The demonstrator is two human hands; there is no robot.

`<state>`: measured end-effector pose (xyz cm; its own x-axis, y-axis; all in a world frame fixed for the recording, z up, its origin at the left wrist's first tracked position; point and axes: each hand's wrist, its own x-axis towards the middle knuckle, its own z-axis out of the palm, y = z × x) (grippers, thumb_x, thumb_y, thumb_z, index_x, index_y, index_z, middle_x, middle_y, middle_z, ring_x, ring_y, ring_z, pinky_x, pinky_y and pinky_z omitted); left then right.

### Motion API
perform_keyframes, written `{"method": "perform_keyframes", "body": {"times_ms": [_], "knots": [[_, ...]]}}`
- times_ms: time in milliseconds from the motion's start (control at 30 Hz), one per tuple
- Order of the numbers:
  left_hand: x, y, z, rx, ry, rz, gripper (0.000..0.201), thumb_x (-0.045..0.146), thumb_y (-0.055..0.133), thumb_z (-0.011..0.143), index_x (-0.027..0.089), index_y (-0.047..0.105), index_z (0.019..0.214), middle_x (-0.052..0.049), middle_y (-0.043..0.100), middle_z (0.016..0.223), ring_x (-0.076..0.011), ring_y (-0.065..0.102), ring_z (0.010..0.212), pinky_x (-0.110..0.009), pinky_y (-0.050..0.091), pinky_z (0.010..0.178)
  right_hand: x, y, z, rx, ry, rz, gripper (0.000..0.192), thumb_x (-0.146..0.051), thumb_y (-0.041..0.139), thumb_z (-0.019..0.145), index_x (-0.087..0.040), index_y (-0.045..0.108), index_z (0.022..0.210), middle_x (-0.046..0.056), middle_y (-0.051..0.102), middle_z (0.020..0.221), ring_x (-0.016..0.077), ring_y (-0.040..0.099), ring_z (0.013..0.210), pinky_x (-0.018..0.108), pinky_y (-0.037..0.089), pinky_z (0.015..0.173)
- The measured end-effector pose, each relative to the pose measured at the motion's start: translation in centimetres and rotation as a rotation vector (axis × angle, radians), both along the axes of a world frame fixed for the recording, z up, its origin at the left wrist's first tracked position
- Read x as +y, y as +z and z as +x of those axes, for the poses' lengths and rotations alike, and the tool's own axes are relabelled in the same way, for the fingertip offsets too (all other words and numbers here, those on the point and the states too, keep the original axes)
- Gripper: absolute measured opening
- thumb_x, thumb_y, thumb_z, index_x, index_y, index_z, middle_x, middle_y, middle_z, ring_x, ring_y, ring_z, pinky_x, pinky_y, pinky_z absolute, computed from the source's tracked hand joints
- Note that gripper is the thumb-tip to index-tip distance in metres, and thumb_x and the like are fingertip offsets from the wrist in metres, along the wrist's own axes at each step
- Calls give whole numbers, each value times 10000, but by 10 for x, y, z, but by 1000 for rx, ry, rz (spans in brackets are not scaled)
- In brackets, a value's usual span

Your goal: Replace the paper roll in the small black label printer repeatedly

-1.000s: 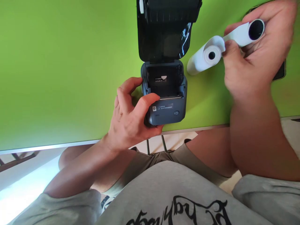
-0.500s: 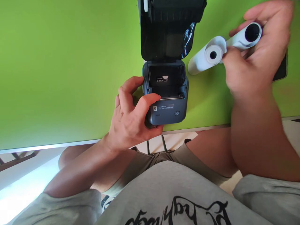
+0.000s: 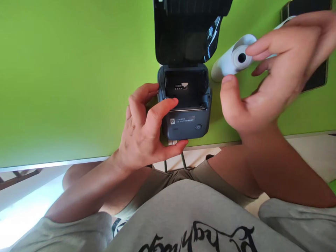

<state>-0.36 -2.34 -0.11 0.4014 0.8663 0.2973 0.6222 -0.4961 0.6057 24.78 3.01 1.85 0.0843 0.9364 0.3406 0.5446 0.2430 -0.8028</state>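
Note:
A dark blue-grey portable printer [image 3: 183, 124] lies at the table's near edge, its black lid [image 3: 186, 38] swung back and the paper bay bare inside. My left hand [image 3: 143, 129] grips the printer on its left side, one finger over the bay's edge and the thumb along the near end. To the right, a white paper roll [image 3: 225, 64] stands tilted, a loose flap of paper at its top. My right hand [image 3: 273, 77] is spread around the roll's upper end, fingers apart, thumb close to its lower side; whether it touches is unclear.
A second white roll [image 3: 285, 22] is mostly hidden behind my right hand. A dark flat device [image 3: 317, 78] lies behind it at the right. The green tabletop [image 3: 78, 80] ends at a metal edge [image 3: 78, 160] before my lap.
My right hand has let go of the second roll, which now lies farther right, and has moved left to the nearer roll. My left hand stays on the printer.

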Motion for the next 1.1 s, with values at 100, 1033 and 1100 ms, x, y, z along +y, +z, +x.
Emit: {"method": "perform_keyframes", "body": {"times_ms": [100, 1033, 1100], "knots": [[0, -1, 1, -3, 2, -3, 752, 485, 785, 811, 244, 427, 1427, -178, 393, 1477, -389, 486, 1392, -564, 518, 1098, 0, 2, -10, -422, 92, 125, 266, -405, 580, 930, -282, 632, 1160, -1, 455, 1118, 195, 510, 1223, 482, 458, 1109], [-2, 0, 3, 41, 23, -35, 759, 477, 747, 808, 377, 326, 1432, -144, 347, 1473, -364, 462, 1377, -572, 506, 1080, 12, -16, 9, -549, 97, 209, 263, -442, 562, 973, -184, 544, 925, -22, 506, 912, 95, 561, 954, 344, 499, 861], [-1, 0, 3, 37, 22, -37, 744, 472, 737, 817, 378, 328, 1431, -141, 346, 1469, -360, 458, 1381, -573, 508, 1084, 13, -17, 8, -549, 101, 210, 234, -409, 587, 960, -188, 523, 918, -27, 522, 921, 108, 590, 983, 366, 504, 909]]}}
